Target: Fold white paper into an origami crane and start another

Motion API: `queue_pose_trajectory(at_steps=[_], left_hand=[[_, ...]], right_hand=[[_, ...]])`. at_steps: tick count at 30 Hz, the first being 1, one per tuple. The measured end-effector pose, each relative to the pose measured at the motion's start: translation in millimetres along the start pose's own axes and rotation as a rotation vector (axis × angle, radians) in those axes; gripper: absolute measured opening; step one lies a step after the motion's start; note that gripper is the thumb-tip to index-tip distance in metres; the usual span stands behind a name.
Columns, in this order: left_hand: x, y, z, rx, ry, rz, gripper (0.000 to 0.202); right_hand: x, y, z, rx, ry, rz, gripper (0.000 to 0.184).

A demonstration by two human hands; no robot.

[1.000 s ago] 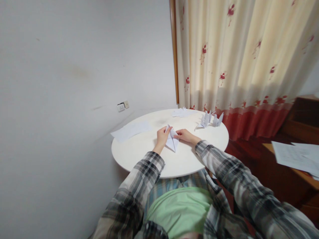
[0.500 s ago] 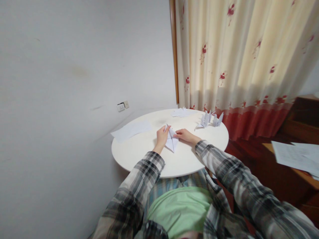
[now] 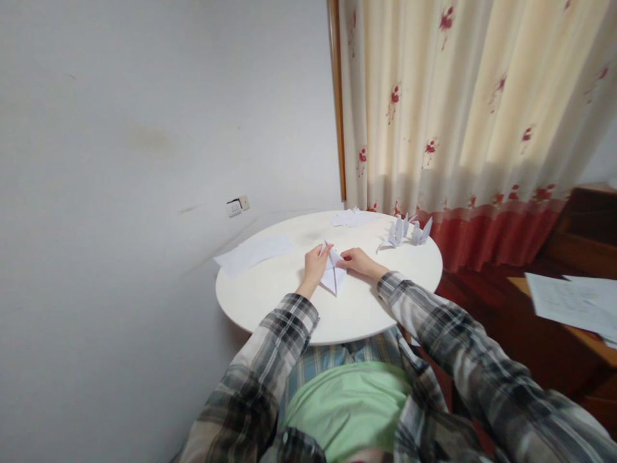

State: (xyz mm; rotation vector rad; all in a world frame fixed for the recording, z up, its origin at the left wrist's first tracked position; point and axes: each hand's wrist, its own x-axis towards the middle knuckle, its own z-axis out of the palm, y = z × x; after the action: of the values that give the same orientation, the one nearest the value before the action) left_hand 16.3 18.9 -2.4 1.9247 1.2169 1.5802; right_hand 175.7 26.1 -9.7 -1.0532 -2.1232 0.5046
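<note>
Left hand [image 3: 315, 265]: pinching folded paper [image 3: 333, 279], hiding left edge
Right hand [image 3: 357, 262]: gripping right edge, contact blurred
Paper birds [image 3: 397, 234]: overlapping

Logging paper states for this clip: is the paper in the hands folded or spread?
Folded: the paper held by the left hand and right hand has pointed ends and a line down its middle.
</note>
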Motion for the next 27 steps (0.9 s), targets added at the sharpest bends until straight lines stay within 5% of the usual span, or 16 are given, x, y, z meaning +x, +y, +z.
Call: queue_pose_trajectory(at_steps=[27], left_hand=[[-2.3, 6.9, 2.4, -0.157, -0.034, -0.051, 0.041]], right_hand=[[0.2, 1.3, -0.9, -0.125, 0.077, 0.027, 0.024]])
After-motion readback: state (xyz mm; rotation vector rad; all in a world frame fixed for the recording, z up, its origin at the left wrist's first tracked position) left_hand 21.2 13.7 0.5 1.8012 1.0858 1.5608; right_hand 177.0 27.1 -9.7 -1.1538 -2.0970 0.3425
